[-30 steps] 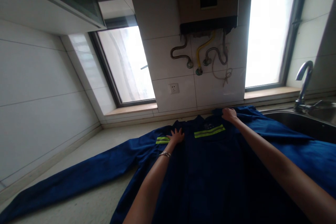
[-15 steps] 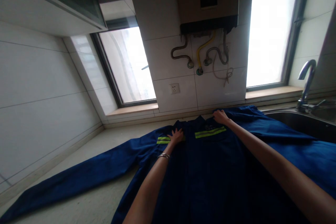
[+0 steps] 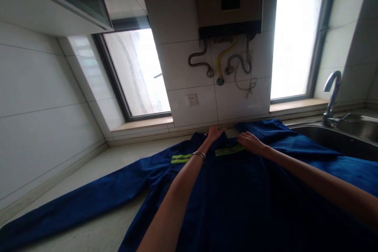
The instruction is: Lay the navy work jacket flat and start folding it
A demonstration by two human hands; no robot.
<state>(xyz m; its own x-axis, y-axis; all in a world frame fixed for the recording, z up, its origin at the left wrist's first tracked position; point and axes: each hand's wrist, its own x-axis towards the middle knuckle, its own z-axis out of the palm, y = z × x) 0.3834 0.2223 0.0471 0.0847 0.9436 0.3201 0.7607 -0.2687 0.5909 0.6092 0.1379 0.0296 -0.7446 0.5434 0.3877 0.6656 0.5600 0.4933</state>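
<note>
Worktop (image 3: 97,236) of pale speckled stone runs along the white tiled wall, under two bright windows. Spread flat across most of it lies a big dark blue work jacket (image 3: 236,189) with yellow-green shiny stripes; one long sleeve reaches out to the worktop's near left corner. A steel sink (image 3: 339,138) with a curved tap sits at the right end, just beside the jacket. A boxy water heater (image 3: 228,2) hangs on the wall above.

Left hand (image 3: 215,133), with a thin bracelet on the wrist, touches the collar at the worktop's back edge, fingers loose. Right hand (image 3: 248,141) rests flat and open on the cloth beside it, holding nothing.
</note>
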